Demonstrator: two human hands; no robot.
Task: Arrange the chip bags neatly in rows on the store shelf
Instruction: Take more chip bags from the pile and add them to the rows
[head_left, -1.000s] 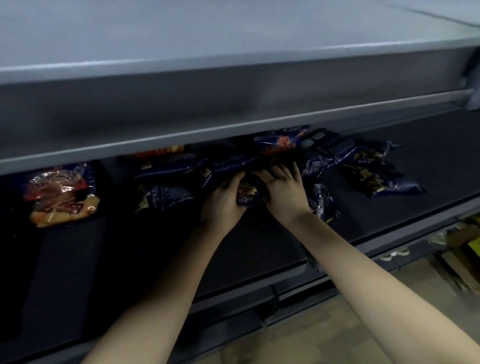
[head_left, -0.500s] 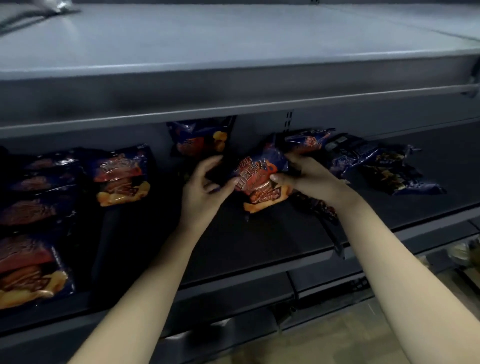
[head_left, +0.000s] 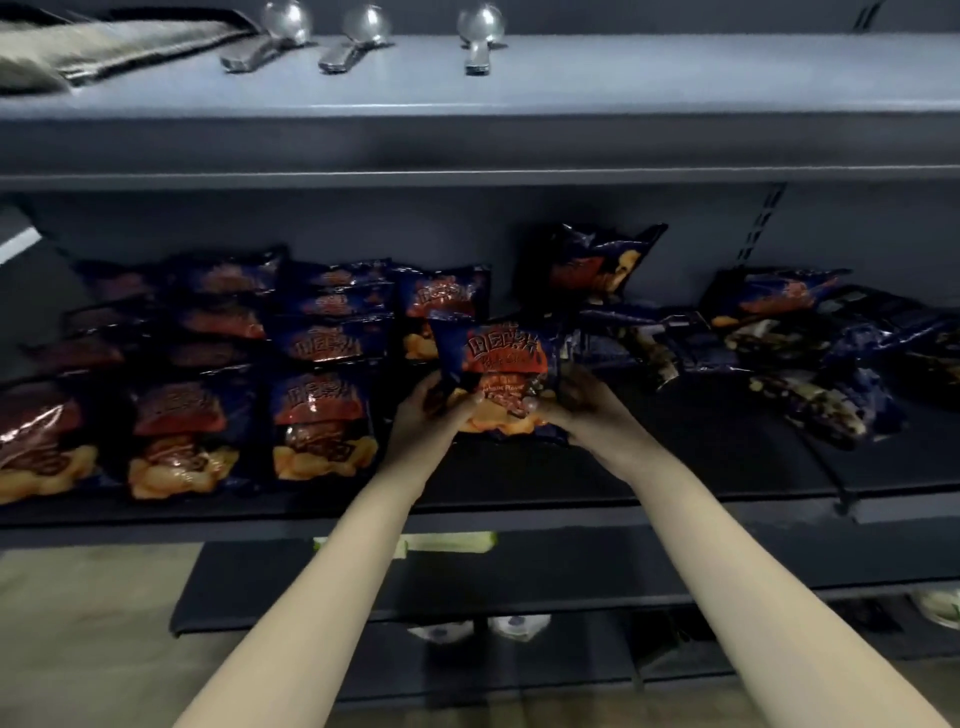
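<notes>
We hold one bag (head_left: 501, 374) upright between both hands, just above the shelf (head_left: 701, 457) and about midway along it. Our left hand (head_left: 423, 415) grips its lower left corner, with the thumb on the front and the fingers curled behind. Our right hand (head_left: 587, 410) grips the lower right edge, fingers wrapped round it. The bag faces us: dark blue, with an orange-red panel of lettering and yellow chips printed at the bottom.

To the left, the rows (head_left: 322, 421) of like bags lie face up, overlapping from the near edge back to the far wall. Three lie side by side in the near row, and a fourth is cut off at the left edge. The bag we hold is just right of these rows, in front of the far bags of the rightmost column.

A leaning bag (head_left: 592, 265) stands tilted against the back wall, beyond our right hand. Farther right, a heap (head_left: 810, 353) of bags lies jumbled, some crumpled or turned over, near the far side of the shelf.

On the upper shelf (head_left: 519, 98) three spoons (head_left: 358, 41) lie side by side, bowls away from us. A blurred grey thing lies left of them; we cannot tell what it is. A lower shelf (head_left: 519, 582) shows between our forearms.
</notes>
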